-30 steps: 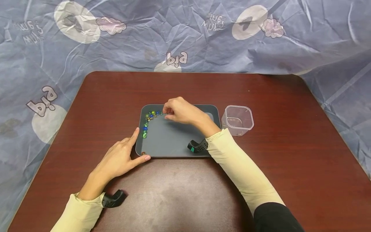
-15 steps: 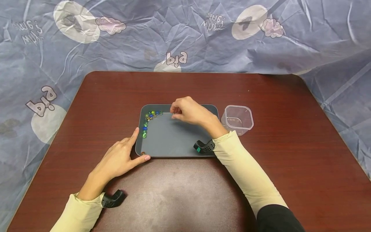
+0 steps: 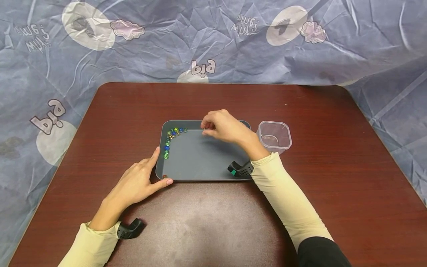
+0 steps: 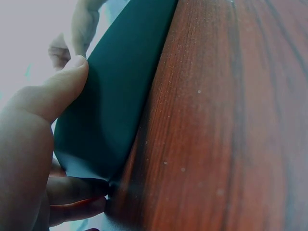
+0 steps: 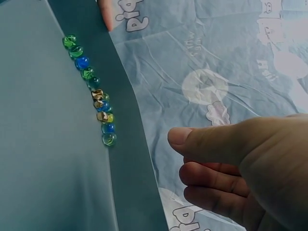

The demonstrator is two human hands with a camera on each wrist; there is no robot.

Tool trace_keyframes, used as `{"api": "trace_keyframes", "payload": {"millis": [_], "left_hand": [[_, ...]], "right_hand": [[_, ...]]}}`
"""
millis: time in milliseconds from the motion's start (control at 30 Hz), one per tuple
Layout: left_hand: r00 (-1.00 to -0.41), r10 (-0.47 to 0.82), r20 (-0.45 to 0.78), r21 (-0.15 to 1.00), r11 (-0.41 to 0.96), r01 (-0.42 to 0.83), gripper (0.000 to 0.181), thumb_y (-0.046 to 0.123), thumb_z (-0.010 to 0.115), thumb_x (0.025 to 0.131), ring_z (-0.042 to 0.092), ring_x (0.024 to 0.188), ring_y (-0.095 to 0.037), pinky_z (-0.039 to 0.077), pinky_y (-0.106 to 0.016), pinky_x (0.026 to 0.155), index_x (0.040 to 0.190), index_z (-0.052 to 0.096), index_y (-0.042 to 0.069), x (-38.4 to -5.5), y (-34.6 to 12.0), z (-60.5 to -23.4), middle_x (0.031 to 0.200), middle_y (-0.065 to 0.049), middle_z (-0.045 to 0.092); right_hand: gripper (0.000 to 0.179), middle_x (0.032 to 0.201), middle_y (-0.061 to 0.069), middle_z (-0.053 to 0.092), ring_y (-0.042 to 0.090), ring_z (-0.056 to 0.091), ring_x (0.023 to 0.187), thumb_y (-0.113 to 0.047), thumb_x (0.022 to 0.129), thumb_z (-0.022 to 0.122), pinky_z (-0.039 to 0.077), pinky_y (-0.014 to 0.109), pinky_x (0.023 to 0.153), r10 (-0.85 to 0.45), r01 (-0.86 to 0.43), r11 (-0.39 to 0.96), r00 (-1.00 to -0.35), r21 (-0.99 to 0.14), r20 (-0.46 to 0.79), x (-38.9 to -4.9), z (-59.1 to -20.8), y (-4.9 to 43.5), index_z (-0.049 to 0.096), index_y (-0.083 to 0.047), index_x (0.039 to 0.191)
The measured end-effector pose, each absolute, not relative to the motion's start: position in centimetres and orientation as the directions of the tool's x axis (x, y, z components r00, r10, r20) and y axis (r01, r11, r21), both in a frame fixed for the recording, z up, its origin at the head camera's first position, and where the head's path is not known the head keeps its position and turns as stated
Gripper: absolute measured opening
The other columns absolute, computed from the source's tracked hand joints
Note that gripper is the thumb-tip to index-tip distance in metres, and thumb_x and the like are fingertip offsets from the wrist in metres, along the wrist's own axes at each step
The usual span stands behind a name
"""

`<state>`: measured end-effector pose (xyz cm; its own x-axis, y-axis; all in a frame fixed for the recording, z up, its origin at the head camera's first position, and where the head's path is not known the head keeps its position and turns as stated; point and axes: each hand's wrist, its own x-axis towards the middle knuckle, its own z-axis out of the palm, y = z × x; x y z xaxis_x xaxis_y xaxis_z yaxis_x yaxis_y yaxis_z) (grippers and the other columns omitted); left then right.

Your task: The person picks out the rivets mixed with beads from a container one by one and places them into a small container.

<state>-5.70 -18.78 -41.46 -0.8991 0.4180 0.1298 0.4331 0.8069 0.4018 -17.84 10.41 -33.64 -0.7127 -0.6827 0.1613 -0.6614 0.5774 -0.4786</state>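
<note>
The left hand [image 3: 135, 181] spreads its thumb and forefinger around the near-left corner of a grey tray [image 3: 197, 163], touching its outer edges. Several glass marbles [image 3: 166, 148], green, blue and yellow, lie along the tray's left and far walls. A brown marble [image 3: 165, 176] sits in the corner beside the left thumb. Over the tray's far side, right of that row, hovers the right hand [image 3: 228, 128], thumb and fingers bent toward each other. In the right wrist view its thumb [image 5: 180, 137] points at the far wall; I cannot tell whether it pinches something small.
A clear plastic container [image 3: 274, 136] stands right of the tray, open at the top, partly behind the right forearm. Both rest on a dark red-brown wooden table [image 3: 213, 102]. A grey-blue printed sheet [image 3: 233, 48] hangs behind it. Black bands [image 3: 131, 228] circle both wrists.
The right hand has moved right along the tray's far side, away from the marbles, slowing a little. The left hand and the visible marbles have stayed where they were.
</note>
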Motion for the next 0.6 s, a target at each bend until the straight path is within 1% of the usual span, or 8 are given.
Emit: {"api": "trace_keyframes", "payload": {"millis": [367,600], "left_hand": [[-0.896,0.423,0.135,0.4,0.804,0.44,0.105,0.056,0.073,0.083,0.06,0.113,-0.04,0.047,-0.053,0.093,0.154,0.025,-0.004,-5.7,-18.8,-41.4,0.129,-0.028,0.059],[-0.898,0.421,0.128,0.402,0.805,0.435,0.104,0.056,0.072,0.084,0.06,0.114,-0.041,0.046,-0.053,0.094,0.154,0.024,-0.004,-5.7,-18.8,-41.5,0.131,-0.029,0.058]], "right_hand": [[0.011,0.09,0.007,0.068,0.018,0.067,0.079,-0.006,0.085,0.077,0.053,0.029,0.073,-0.655,-0.657,0.591,-0.729,-0.469,0.197,-17.5,-33.4,11.8,0.074,-0.001,0.094],[0.011,0.089,0.007,0.068,0.018,0.068,0.079,-0.005,0.084,0.078,0.054,0.03,0.073,-0.644,-0.656,0.589,-0.734,-0.471,0.217,-17.2,-33.2,12.6,0.074,0.0,0.094]]}}
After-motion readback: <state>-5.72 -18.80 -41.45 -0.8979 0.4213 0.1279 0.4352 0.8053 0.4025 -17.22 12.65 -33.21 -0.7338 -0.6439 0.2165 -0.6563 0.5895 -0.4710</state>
